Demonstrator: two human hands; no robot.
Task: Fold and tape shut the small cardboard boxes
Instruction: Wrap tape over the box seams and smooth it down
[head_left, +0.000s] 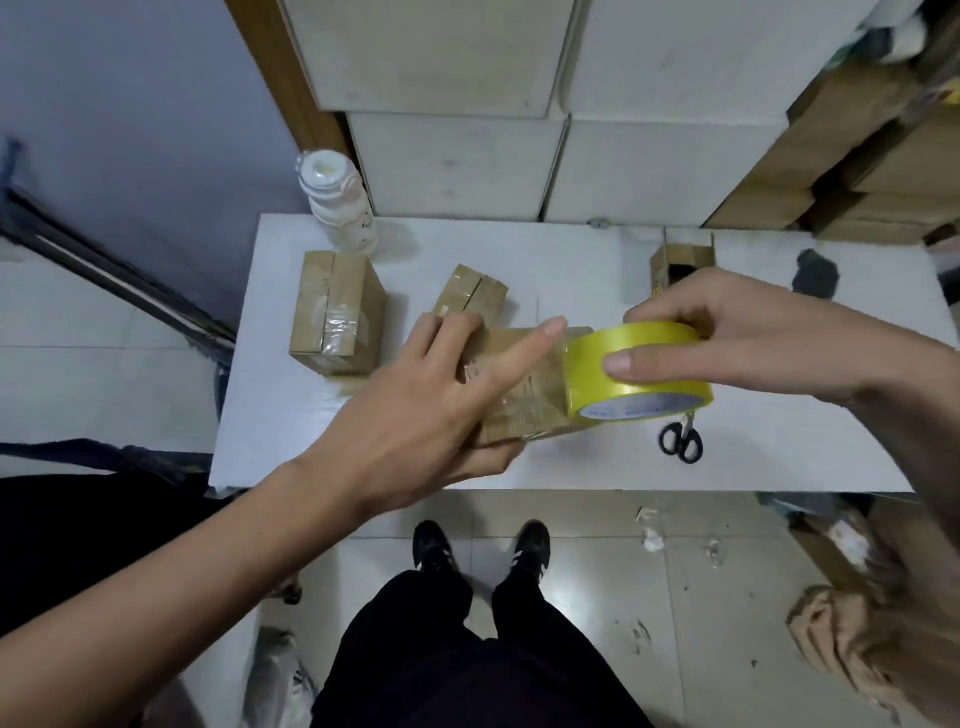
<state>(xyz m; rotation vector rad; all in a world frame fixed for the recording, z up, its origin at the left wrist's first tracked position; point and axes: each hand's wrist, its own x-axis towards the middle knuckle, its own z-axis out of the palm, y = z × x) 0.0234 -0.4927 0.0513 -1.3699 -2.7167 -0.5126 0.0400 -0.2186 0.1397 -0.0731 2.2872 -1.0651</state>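
Yellow tape roll (638, 371), right of the frame's centre, is pinched by the right hand (737, 340): thumb on the near face, the other fingers (662, 310) curled over the top edge. Its left edge touches the right end of a small cardboard box (524, 387) held above the white counter (571, 467). The left hand (415, 415) grips this box at the frame's centre, thumb under the near side, index finger stretched straight along the top toward the roll, the remaining fingers bent over the far edge. Clear tape shines on the box's top.

Behind the held box, left of centre, a taped box (337, 312) stands on the counter, and a smaller taped box (470, 291) lies just beyond the left hand's fingers. An open box (680, 265) stands at the upper right of the counter, partly hidden by the right hand. Black-handled scissors (681, 439) lie below the roll. A white bottle (340, 202) stands at the counter's far left corner. Black shoes (480, 545) show on the tiled floor at the bottom centre.
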